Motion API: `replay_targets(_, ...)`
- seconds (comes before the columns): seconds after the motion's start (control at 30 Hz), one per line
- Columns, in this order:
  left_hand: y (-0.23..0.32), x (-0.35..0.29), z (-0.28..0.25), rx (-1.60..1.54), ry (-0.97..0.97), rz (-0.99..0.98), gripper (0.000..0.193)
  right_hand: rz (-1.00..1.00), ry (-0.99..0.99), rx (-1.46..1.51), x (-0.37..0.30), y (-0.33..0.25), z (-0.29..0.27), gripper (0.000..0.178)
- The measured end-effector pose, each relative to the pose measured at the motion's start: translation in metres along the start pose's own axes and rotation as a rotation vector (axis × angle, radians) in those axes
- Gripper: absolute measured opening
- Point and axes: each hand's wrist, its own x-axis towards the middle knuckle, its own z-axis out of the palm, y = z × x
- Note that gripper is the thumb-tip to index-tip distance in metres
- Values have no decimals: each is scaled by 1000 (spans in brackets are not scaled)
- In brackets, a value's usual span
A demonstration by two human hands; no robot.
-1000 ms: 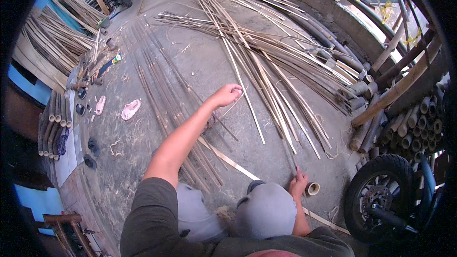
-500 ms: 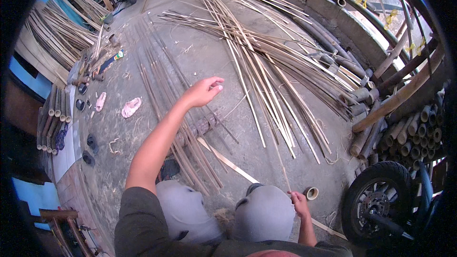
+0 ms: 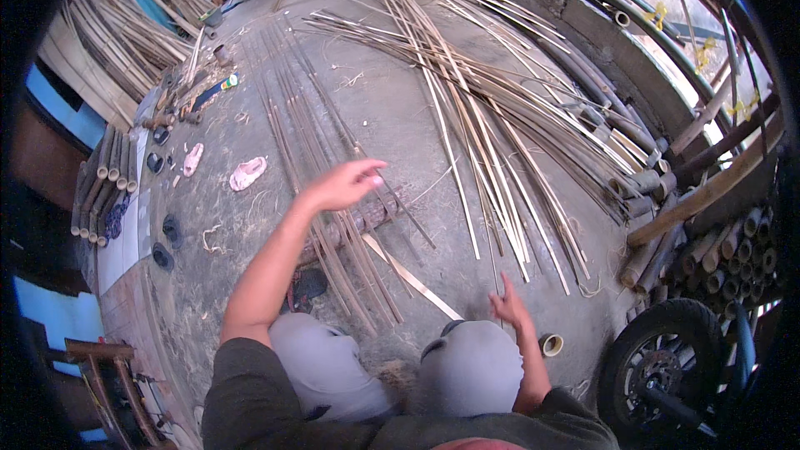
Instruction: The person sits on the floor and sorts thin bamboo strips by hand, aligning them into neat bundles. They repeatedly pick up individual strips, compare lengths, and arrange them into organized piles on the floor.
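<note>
My left hand (image 3: pixel 342 187) reaches out, open and holding nothing I can see, above a row of brown bamboo strips (image 3: pixel 367 283). These strips run away from me and lie across a bamboo pole section (image 3: pixel 375 213) on the floor. My right hand (image 3: pixel 511 308) is raised beside my right knee, index finger stretched and fingers apart. The near end of a thin strip (image 3: pixel 493 262) lies close to its fingertips; whether they touch is hard to tell. A pale flat strip (image 3: pixel 417 283) slants from the pole section toward my knee.
A large crossed heap of split bamboo (image 3: pixel 467 92) spreads ahead to the right. A short bamboo ring (image 3: pixel 551 345) and a motorcycle wheel (image 3: pixel 662 362) stand at the near right, below stacked bamboo tubes (image 3: pixel 725 254). Pink sandals (image 3: pixel 247 173) and dark slippers (image 3: pixel 162 257) lie left.
My right hand has moved forward and its fingers have opened from around a thin strip. My left hand has dropped slightly nearer to me. The view has shifted a little.
</note>
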Motion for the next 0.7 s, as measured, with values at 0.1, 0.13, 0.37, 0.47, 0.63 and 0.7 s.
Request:
replay_targets(0.1,-29,-29,-20,-125,54,-142,41,-90,148,-13,-21,58,16,41)
replay_targets(0.13,-45,-42,-22,-113,56,-138,41,-133,193,-38,-29,70,26,37)
replay_targets(0.37,-74,-110,-17,-119,56,-235,40,-266,434,-240,68,7,56,35)
replay_targets(0.47,-95,-138,0,-193,220,-259,38,-262,425,-409,112,-37,43,35)
replay_targets(0.63,-130,-201,96,-739,575,-576,33,-669,697,-622,82,-90,61,37)
replay_targets(0.7,-148,-214,134,-877,499,-715,34,-678,498,-382,58,-121,72,30)
